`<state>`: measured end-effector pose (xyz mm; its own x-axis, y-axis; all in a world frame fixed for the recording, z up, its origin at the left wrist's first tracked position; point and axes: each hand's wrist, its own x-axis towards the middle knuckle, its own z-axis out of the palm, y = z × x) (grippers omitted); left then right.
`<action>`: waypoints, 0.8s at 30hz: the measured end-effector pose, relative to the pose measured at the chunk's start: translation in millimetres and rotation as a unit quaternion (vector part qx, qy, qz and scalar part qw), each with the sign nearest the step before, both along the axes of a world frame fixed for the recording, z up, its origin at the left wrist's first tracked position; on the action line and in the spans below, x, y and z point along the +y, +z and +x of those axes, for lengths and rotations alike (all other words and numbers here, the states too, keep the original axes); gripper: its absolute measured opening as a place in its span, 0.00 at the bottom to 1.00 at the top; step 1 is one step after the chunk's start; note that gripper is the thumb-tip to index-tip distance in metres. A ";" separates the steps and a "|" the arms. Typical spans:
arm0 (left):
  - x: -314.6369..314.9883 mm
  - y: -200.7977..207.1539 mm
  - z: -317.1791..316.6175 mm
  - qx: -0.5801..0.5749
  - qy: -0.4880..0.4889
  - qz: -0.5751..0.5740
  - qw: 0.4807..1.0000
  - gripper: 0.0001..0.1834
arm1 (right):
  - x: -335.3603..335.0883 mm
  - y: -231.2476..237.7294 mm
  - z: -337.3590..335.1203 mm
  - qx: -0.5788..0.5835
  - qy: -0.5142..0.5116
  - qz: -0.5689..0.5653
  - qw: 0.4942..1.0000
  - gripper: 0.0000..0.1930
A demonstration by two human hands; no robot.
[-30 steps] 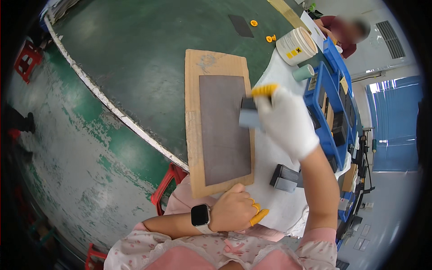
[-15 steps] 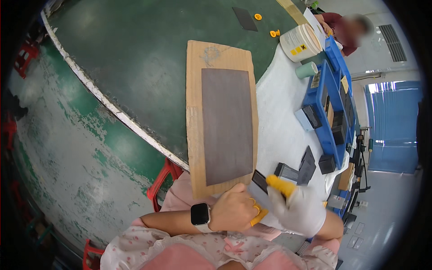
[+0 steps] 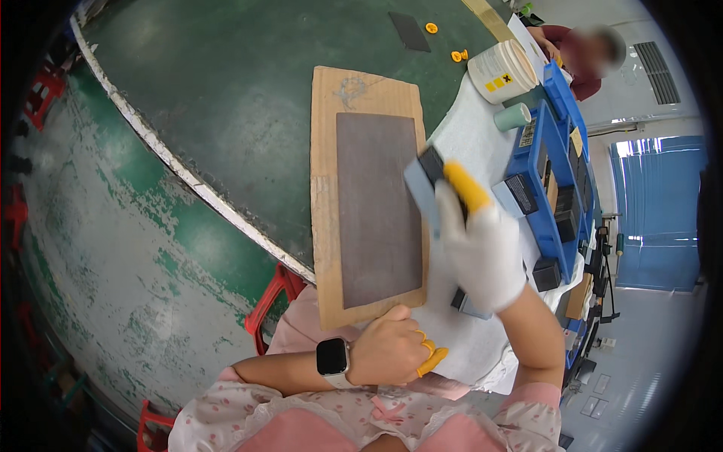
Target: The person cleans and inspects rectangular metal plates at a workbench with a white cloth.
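My right hand (image 3: 478, 245), in a white glove with a yellow cover on one fingertip, is closed on a black and light-blue block (image 3: 423, 192). Slightly blurred, the block is over the right edge of a dark grey rectangular sheet (image 3: 379, 211). That sheet lies flat on a piece of brown cardboard (image 3: 365, 92). Curled at the cardboard's near edge is my left hand (image 3: 388, 350), bare apart from yellow finger covers. Its fingertips are hidden, so what they hold, if anything, does not show. Beside the right wrist, another black and light-blue piece (image 3: 468, 303) is partly covered.
A white cloth (image 3: 471, 139) covers the table's right side, with a blue tray (image 3: 538, 162) of dark blocks, a green cup (image 3: 514, 117) and a white bucket (image 3: 501, 71). Another person (image 3: 576, 60) is at the far right. A red stool (image 3: 275, 301) stands left of me.
My right hand has moved up and away from my left hand, carrying the block to the sheet's right edge. My left hand has stayed nearly still.
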<state>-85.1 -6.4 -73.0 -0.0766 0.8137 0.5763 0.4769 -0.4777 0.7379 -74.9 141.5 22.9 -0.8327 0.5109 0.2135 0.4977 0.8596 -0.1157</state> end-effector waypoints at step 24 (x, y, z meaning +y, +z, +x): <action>-2.8 -4.8 -0.5 -0.013 0.000 0.017 1.000 0.18 | -35.1 10.4 27.2 -0.111 -0.035 -0.063 0.991 0.14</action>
<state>-85.6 -9.1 -77.8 -0.0925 0.7939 0.6010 0.4572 -0.5023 0.7339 -47.8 106.4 33.3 -0.8134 0.5803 -0.0397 0.5810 0.8076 -0.1012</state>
